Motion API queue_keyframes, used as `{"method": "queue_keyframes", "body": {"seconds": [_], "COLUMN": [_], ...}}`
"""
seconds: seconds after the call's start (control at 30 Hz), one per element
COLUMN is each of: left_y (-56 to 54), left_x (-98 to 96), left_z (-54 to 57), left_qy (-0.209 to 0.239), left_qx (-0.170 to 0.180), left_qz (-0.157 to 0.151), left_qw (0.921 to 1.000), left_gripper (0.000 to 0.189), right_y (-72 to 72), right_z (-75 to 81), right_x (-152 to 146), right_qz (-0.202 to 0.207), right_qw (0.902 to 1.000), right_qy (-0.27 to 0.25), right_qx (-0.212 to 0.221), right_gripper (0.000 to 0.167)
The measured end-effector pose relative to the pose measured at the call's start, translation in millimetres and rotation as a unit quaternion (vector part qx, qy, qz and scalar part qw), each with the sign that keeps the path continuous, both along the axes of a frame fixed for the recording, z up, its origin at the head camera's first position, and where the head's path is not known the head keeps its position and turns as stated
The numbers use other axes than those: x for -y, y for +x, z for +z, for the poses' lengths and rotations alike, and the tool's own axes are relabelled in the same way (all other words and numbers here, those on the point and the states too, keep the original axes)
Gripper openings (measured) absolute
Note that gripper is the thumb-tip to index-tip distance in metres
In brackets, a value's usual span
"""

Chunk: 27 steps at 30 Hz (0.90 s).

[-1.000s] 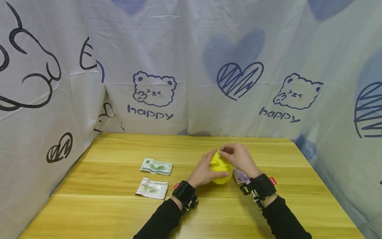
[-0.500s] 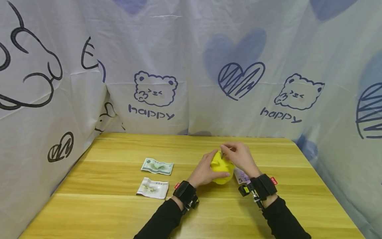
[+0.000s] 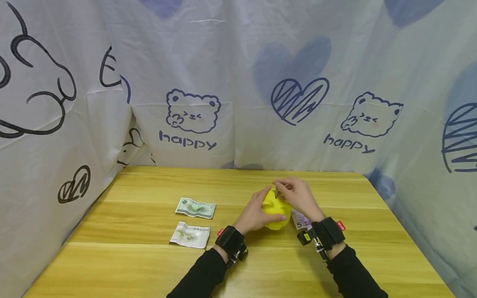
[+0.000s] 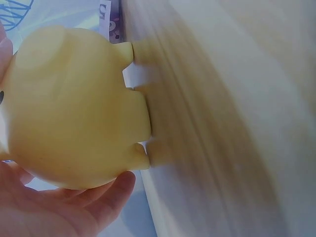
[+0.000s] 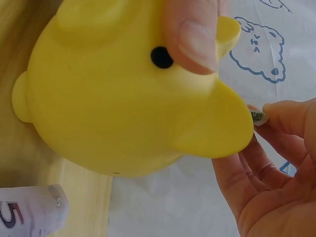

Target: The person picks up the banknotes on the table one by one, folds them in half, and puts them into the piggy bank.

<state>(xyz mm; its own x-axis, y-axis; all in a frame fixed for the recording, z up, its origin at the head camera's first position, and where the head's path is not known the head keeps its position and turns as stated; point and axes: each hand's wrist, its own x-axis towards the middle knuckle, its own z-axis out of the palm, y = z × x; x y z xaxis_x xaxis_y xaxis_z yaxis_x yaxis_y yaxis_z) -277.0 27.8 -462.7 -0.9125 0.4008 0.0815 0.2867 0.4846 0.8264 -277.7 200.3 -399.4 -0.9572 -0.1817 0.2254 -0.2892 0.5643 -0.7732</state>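
Note:
A yellow piggy bank (image 3: pixel 275 212) stands upright on the wooden table, its feet and snout showing in the left wrist view. My left hand (image 3: pixel 253 213) holds it round the side, thumb across its front in the head view. Over its top, my right hand (image 3: pixel 299 198) pinches a small, tightly folded banknote (image 5: pixel 257 117) between thumb and fingers. In the head view the note's lower end points down at the top of the piggy bank; whether it sits in a slot is hidden. Behind the ear in the right wrist view, the fingertips are partly covered.
A green banknote (image 3: pixel 195 207) and a pale banknote (image 3: pixel 191 235) lie flat on the table (image 3: pixel 130 265) to the left. A purple banknote (image 3: pixel 300 220) marked 5 lies right of the piggy bank, partly under the right wrist. A printed cloth (image 3: pixel 238 62) hangs behind.
My right hand has shifted slightly and turned the folded banknote so that it points down towards the top of the piggy bank. The left hand keeps its hold, and the piggy bank has not moved.

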Motion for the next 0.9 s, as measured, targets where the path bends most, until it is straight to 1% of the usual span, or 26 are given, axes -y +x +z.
{"method": "queue_keyframes", "body": {"seconds": [0.23,0.43,0.67,0.9], "left_y": [-1.0,-1.0,-1.5,-0.6], "left_x": [-0.1,0.0,-0.1,0.0], "left_z": [-2.0,-2.2,-3.6,-2.7], "left_qy": [0.003,0.006,0.0,0.003], "left_qx": [-0.004,-0.004,-0.001,0.001], "left_qz": [-0.001,-0.001,0.001,0.0], "left_qw": [1.0,1.0,1.0,1.0], "left_gripper": [0.103,0.103,0.104,0.105], "right_y": [0.6,0.0,0.0,1.1], "right_z": [-1.5,-1.9,-3.1,-2.7], "right_x": [0.5,1.0,1.9,1.8], "right_qz": [-0.005,-0.014,-0.015,-0.016], "right_qw": [0.9999,0.9997,0.9996,0.999], "right_qy": [0.006,0.016,0.023,0.035], "right_qx": [-0.015,-0.012,-0.01,-0.024], "right_gripper": [0.03,0.03,0.028,0.026]}}
